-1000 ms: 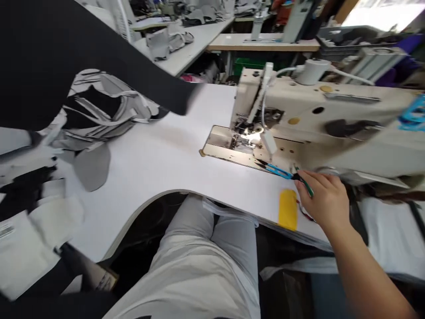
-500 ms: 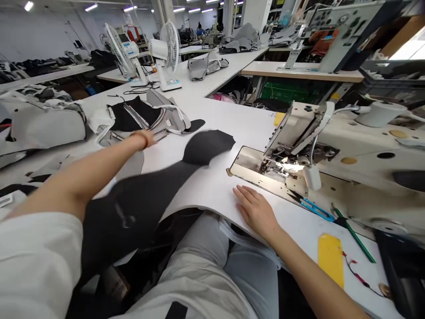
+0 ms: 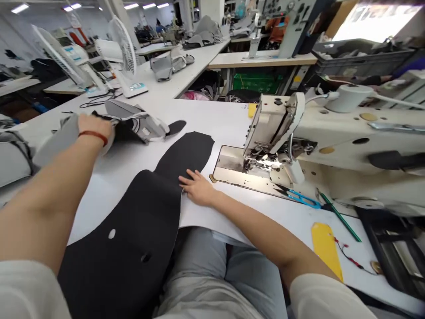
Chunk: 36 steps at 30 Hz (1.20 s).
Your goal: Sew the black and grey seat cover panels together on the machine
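Observation:
A large black fabric panel [image 3: 133, 230] with holes in it lies across the white table and hangs over its front edge toward my lap. On the edge of its narrow part rests my right hand [image 3: 199, 188], fingers spread. At the left, my left hand [image 3: 95, 126] is closed on a grey fabric piece [image 3: 61, 139], which is blurred and lifted off the tabletop; the fingertips are mostly hidden. Beside that hand sits a sewn grey-and-black fabric part [image 3: 142, 124] with a small black flap [image 3: 176, 127] at its end.
A sewing machine [image 3: 272, 133] with a lit needle area stands at the right. Blue thread snips [image 3: 303, 198], a green pen [image 3: 341, 217] and a yellow card [image 3: 327, 248] lie before it. Two white fans [image 3: 121, 57] stand at the back left; another grey sewn part [image 3: 169, 64] lies behind.
My right hand has moved left from the bare tabletop onto the black panel. My left hand has lifted a grey piece leftward. The view has turned to the right.

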Motion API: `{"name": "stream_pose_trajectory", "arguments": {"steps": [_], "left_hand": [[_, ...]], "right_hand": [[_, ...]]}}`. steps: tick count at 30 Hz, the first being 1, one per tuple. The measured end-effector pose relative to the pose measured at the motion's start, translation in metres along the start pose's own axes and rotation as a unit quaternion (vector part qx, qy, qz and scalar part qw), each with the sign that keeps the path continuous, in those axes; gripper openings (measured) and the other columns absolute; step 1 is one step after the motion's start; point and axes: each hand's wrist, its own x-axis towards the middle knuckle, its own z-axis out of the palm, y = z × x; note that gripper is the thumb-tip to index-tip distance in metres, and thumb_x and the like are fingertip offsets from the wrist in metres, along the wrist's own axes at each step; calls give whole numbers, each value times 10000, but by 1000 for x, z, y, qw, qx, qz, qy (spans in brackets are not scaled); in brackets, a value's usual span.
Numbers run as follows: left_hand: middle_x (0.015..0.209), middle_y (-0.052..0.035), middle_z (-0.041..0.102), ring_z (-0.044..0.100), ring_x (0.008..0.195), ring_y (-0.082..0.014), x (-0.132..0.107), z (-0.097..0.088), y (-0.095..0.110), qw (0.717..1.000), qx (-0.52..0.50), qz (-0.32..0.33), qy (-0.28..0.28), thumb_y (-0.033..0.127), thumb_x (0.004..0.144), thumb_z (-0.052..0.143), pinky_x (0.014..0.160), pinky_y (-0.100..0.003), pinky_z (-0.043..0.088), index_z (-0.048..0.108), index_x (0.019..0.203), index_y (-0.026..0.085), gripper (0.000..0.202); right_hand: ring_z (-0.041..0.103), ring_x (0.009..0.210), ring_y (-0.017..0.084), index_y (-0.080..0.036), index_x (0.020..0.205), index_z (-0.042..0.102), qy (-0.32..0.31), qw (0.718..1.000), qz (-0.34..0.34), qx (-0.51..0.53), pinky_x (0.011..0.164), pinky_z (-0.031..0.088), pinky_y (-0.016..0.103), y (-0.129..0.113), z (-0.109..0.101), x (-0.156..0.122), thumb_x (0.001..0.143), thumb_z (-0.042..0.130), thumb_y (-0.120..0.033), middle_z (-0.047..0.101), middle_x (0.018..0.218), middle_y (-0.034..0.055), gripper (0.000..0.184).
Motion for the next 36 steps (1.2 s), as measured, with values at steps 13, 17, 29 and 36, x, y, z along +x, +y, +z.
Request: {"name": "stream_pose_trajectory", "arguments": {"steps": [13, 17, 29, 36], "left_hand": [[1059, -114, 709, 631, 1005, -231, -97, 76, 298, 892, -81, 435, 96, 111, 843, 452, 930, -381, 456, 683, 1079, 163, 335], [1385, -185, 556, 532, 1252, -301, -140, 68, 284, 912, -58, 401, 60, 179, 759, 557, 1053, -416, 413, 516, 1372, 88, 621], [927, -64, 751, 664, 819, -205, -67, 86, 350, 897, -162, 365, 191, 110, 892, 390, 815, -417, 432, 738, 983, 242, 383], [914, -45, 732, 636, 904, -202, -62, 83, 363, 878, -186, 421, 134, 183, 934, 367, 868, -416, 387, 714, 993, 272, 363]], "right_hand": [[474, 1335, 363, -111, 1339, 583, 101, 994, 9, -32, 1056, 433, 526, -44, 9, -136, 916, 603, -439, 520, 1445, 199, 536], [424, 1356, 465, -69, 1403, 517, 77, 992, 23, -96, 1067, 386, 617, -32, 0, -128, 876, 612, -573, 481, 1438, 293, 735], [550, 1297, 329, -137, 1359, 576, 54, 989, 19, -139, 1014, 514, 496, -4, -4, -144, 984, 448, -136, 557, 1407, 177, 397], [514, 1332, 319, -139, 1348, 586, 52, 990, -28, -124, 1036, 517, 488, 17, -8, -155, 1009, 442, -174, 558, 1422, 122, 369]]}}
